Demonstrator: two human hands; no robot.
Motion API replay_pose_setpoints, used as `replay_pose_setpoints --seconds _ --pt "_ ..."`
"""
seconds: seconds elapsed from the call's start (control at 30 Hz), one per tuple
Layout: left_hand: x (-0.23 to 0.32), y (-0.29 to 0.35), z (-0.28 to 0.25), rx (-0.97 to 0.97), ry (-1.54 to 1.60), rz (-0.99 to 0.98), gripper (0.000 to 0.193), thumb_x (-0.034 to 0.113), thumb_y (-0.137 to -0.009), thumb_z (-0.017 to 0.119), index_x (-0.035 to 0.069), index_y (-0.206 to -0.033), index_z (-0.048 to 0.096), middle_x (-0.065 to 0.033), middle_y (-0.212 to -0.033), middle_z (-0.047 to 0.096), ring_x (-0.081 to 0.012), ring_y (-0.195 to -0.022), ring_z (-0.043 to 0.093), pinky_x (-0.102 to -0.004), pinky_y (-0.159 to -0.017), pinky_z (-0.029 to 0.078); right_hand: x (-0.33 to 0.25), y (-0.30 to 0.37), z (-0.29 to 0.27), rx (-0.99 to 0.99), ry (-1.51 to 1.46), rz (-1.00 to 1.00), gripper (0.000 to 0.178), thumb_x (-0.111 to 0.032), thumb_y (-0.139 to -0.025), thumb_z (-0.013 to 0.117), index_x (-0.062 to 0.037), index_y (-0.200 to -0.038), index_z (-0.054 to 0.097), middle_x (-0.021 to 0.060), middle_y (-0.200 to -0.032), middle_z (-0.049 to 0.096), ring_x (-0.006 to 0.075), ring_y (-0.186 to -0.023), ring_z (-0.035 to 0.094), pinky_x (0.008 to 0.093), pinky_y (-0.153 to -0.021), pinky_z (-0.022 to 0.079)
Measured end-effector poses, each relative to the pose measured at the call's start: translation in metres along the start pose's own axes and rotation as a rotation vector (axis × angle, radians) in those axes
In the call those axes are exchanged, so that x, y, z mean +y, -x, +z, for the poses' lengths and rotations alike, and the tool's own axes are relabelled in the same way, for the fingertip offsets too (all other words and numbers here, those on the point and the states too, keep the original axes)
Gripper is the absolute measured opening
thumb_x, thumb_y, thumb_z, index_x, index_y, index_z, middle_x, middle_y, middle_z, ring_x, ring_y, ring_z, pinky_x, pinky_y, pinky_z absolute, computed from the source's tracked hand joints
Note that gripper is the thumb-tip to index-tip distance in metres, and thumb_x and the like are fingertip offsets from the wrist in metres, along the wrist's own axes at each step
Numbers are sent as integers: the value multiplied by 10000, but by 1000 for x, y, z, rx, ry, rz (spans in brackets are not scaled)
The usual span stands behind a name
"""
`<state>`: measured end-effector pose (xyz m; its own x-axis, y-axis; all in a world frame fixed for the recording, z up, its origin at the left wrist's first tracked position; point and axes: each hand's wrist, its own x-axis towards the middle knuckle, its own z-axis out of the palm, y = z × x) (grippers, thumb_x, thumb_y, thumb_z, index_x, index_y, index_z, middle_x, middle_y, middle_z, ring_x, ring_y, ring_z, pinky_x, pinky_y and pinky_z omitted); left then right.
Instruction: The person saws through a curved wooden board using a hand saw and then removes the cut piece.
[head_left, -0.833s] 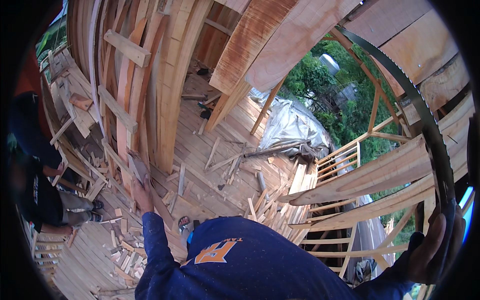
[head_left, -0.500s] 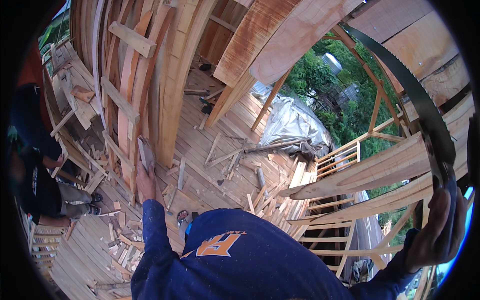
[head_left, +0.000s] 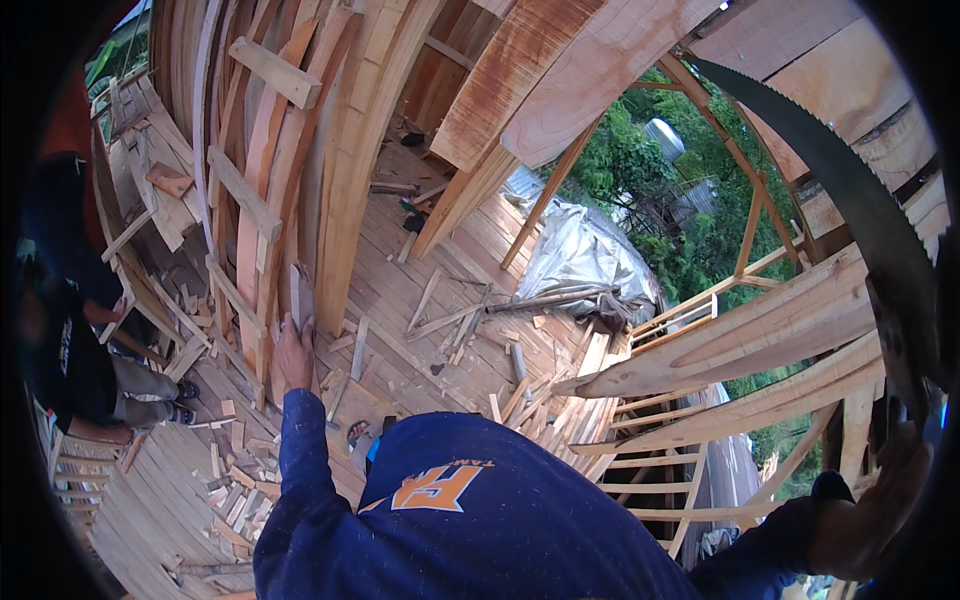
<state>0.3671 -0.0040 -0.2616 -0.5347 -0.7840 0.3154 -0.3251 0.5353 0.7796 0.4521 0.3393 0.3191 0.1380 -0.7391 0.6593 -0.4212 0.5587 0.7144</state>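
Observation:
Ahead of my left forearm, my left hand (head_left: 293, 357) has its fingers closed about the lower end of a narrow wooden strip (head_left: 301, 292), beside the upright timbers. Part of that strip is hidden by the fingers. Far to the right, my right hand (head_left: 868, 512) is closed at the handle end of a handsaw (head_left: 845, 165). The saw's dark toothed blade rises from the hand and bends across the upper right. Its handle is dark and partly lost at the picture's rim.
Tall curved timbers with crosspieces (head_left: 245, 190) stand at left. Offcuts (head_left: 240, 500) litter the plank floor (head_left: 400, 345). Long boards (head_left: 740, 330) jut in from the right above an open slatted frame (head_left: 650, 490). A silver tarp (head_left: 585, 250) lies beyond. Another person (head_left: 75, 370) stands at far left.
My right hand and the handsaw have moved down and toward the right rim, showing more of the blade's width. My left hand has shifted slightly, still at the wooden strip.

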Motion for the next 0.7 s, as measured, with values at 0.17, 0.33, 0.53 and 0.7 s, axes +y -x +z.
replay_pose_setpoints --seconds 0.17,0.33,0.53,0.7 --pt "-5 13 -32 42 6 -74 454 283 -850 558 -55 -1148 503 -291 -913 592 -427 -837 575 -449 -722 443 -20 -8 54 -247 -152 371 194 -102 -797 671 51 -899 609 106 -841 650 152 -692 616 260 -642 475" --pt "-8 23 -25 47 56 -114 455 267 -851 554 -81 -1139 493 -296 -932 586 -423 -865 574 -445 -725 442 6 -18 46 -56 22 -40 228 -119 -901 501 81 -849 595 145 -770 617 188 -637 572 263 -539 438" --pt "-19 39 -36 -33 5 -168 489 255 -856 553 -48 -1223 445 -283 -1015 576 -407 -923 566 -435 -769 433 -19 15 -7 -245 196 46 214 -115 -896 518 49 -991 616 168 -975 611 238 -867 626 291 -738 526" --pt "-13 50 -43 28 -10 -146 453 254 -851 560 -26 -1196 477 -280 -1015 576 -412 -916 564 -438 -768 432 -6 21 2 -400 159 338 193 -90 -866 554 -34 -1024 651 166 -1025 603 233 -886 632 275 -676 568"
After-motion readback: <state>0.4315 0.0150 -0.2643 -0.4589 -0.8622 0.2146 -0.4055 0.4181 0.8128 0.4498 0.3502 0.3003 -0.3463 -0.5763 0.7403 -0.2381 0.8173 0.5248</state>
